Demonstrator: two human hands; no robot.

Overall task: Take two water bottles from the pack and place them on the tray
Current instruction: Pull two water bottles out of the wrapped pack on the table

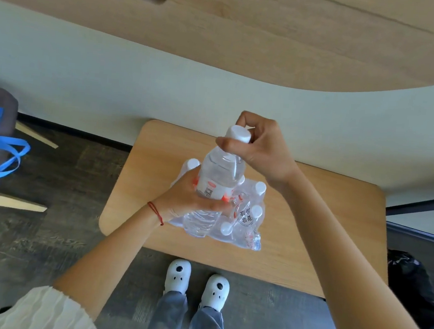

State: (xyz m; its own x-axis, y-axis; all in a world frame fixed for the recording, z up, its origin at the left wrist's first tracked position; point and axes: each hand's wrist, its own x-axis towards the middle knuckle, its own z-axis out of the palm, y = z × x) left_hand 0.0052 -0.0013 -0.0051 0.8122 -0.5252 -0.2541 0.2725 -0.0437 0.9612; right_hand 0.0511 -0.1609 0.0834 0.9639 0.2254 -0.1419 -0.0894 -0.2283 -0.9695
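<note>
Bottle (pixel 220 175) is held clear above the pack (pixel 242 220), both hands on it. Right hand (pixel 262 147) is closed around the neck just under the white cap (pixel 238 133), thumb and fingers pinching. Left hand (pixel 188 198) is wrapped around the lower body at the label, fingers curled under.

Judgement: two grips because the bottle is coming out of tight plastic wrap; the top hand pulls and steers, the lower hand takes the weight and keeps the base from catching the film.

Orientation: long axis near upright, cap up and leaning slightly away from the person, base pointing down toward the near-left part of the pack. Base seems free of the wrap, but film and clear plastic blur together there, so not certain.

Pack sits near the middle of the desk (pixel 310 226), remaining bottles standing cap up, wrap torn open on top.

No tray visible anywhere around the pack; placement spot cannot be told from this view.

Judgement: first bottle in hand, none placed yet
</note>
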